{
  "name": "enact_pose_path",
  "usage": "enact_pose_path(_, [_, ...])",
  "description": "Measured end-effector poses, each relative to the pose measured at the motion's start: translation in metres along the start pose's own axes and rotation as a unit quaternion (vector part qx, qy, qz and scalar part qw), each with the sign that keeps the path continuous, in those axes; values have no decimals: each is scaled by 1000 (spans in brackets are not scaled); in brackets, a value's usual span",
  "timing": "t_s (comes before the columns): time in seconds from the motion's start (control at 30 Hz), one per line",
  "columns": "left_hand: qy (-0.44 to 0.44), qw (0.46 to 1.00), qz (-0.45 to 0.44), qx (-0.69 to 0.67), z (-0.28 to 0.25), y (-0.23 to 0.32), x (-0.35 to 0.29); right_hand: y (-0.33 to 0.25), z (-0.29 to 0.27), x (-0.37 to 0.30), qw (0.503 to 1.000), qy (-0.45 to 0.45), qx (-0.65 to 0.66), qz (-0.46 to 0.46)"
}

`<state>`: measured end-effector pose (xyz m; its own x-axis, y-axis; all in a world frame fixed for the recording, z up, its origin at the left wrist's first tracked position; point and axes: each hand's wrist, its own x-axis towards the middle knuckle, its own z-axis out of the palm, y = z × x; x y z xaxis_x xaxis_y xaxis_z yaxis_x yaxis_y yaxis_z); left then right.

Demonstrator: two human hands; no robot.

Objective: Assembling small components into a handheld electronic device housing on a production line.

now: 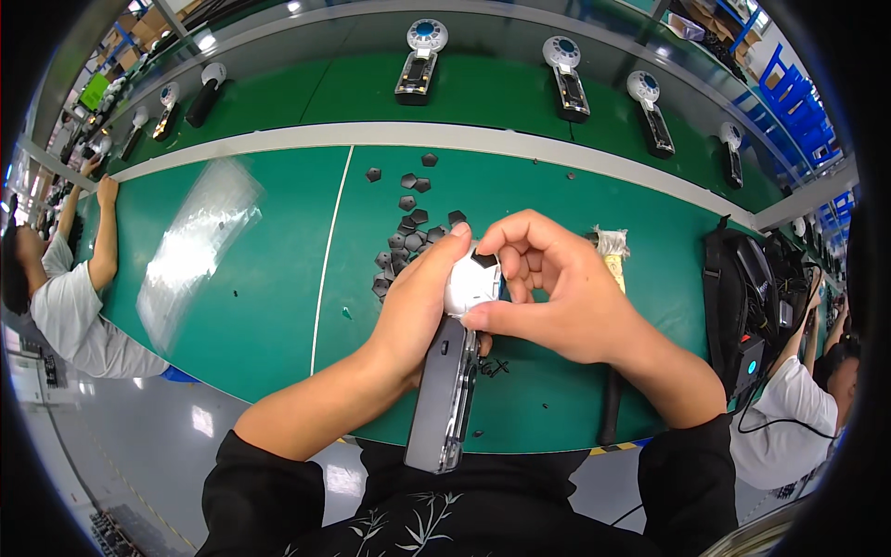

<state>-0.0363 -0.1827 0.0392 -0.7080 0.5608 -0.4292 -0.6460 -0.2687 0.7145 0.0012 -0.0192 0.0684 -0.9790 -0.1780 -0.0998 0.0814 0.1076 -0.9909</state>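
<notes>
My left hand (413, 311) is wrapped round a handheld device with a white round head (469, 288) and a long grey body (436, 399). The body points down toward me, past the table's near edge. A black pentagon piece (484, 259) sits on the white head. My right hand (566, 288) is closed at the head's right side: its index fingertip is by the pentagon and its thumb presses lower down. Beyond my left hand, several loose black pentagon pieces (408, 223) lie on the green table (288, 306).
Clear plastic sheeting (200, 246) lies at left. A tool with a pale frayed top (613, 243) and black handle (610, 413) passes beneath my right forearm. At right is a black bag (742, 288) with cables. Similar white-headed devices (418, 70) line the back shelf. Other people sit either side.
</notes>
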Motion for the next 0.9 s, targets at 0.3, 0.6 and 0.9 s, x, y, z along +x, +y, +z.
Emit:
enact_pose_path(0.3, [-6,998,-31,-53,-7,14,1,2,-8,8,999,28,-22,-10])
enact_pose_path(0.6, [-77,983,76,-148,-42,54,25,45,-27,24,937,49,-326,-118])
enact_pose_path(0.9, [-33,984,88,-150,-36,39,25,69,-18,30,896,47,-405,-177])
